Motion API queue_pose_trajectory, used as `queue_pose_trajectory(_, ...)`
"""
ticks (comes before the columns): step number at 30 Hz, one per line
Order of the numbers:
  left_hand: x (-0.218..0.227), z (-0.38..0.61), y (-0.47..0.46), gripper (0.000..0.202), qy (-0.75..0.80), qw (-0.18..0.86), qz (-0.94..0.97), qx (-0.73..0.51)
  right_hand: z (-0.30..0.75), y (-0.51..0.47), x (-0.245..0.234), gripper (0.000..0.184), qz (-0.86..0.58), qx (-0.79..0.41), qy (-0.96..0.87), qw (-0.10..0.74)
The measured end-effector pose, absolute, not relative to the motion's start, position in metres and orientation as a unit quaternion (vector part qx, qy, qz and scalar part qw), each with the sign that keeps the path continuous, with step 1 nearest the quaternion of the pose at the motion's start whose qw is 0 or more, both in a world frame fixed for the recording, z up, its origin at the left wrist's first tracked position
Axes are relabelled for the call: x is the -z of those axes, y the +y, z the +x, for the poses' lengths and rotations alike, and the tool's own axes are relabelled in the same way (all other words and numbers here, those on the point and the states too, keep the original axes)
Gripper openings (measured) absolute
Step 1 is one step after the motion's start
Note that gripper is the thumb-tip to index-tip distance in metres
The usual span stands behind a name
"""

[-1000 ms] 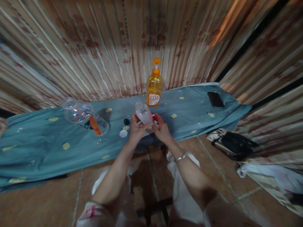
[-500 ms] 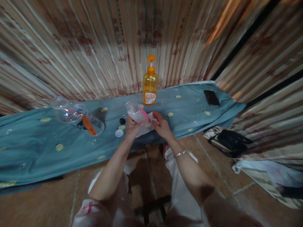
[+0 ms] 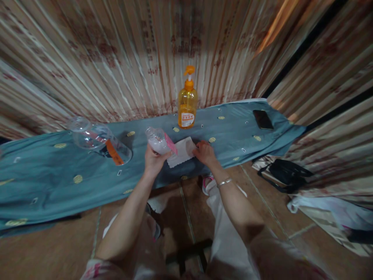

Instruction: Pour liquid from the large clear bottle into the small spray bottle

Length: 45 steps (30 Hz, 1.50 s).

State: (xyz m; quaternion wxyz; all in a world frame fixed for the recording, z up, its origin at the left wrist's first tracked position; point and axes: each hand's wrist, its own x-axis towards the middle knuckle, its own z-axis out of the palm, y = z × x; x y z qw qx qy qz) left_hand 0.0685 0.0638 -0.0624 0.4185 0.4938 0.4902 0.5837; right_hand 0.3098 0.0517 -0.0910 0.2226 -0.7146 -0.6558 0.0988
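My left hand is closed around a small clear plastic bottle that leans to the upper left. A pink part shows at the bottle's right end; whether it is a label or a separate piece, I cannot tell. Beside the bottle, a white sheet with a scalloped edge lies on the cloth; paper or fabric is unclear. My right hand pinches the sheet's right side between thumb and fingers.
A patterned blue-green cloth covers the long table. An orange pump bottle stands at the back. A large clear bottle with an orange label lies left. A phone rests right. A black bag is below.
My left hand has moved left with the bottle, and it now hides the black and white caps. My right hand has shifted right, and the white sheet lies more spread out in view.
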Motion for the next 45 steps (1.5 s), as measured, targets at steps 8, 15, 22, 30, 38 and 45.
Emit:
queue_pose_trajectory(8, 0.053, 0.056, 0.054, 0.076, 0.505, 0.417, 0.478, -0.585, 0.288, 0.050, 0.079, 0.019, -0.641, -0.188, -0.676, 0.312)
queue_pose_trajectory(15, 0.051, 0.049, 0.050, 0.077, 0.520, 0.411, 0.477, -0.577, 0.273, 0.041, 0.077, 0.011, -0.559, -0.249, -0.716, 0.335)
queue_pose_trajectory(22, 0.046, 0.053, 0.046, 0.076, 0.488, 0.447, 0.470, -0.583, 0.279, 0.053, 0.094, 0.025, -0.691, -0.121, -0.661, 0.268)
queue_pose_trajectory(30, 0.043, 0.066, 0.039, 0.077, 0.475, 0.475, 0.483, -0.562, 0.259, 0.059, 0.087, 0.018, -0.666, -0.177, -0.662, 0.294)
queue_pose_trajectory(38, 0.048, 0.074, 0.041, 0.073, 0.459, 0.484, 0.499, -0.552, 0.263, 0.063, 0.071, 0.007, -0.623, -0.279, -0.598, 0.421)
queue_pose_trajectory(45, 0.056, 0.086, 0.048, 0.079, 0.449, 0.486, 0.525, -0.535, 0.259, 0.059, 0.042, 0.014, -0.524, -0.301, -0.580, 0.546)
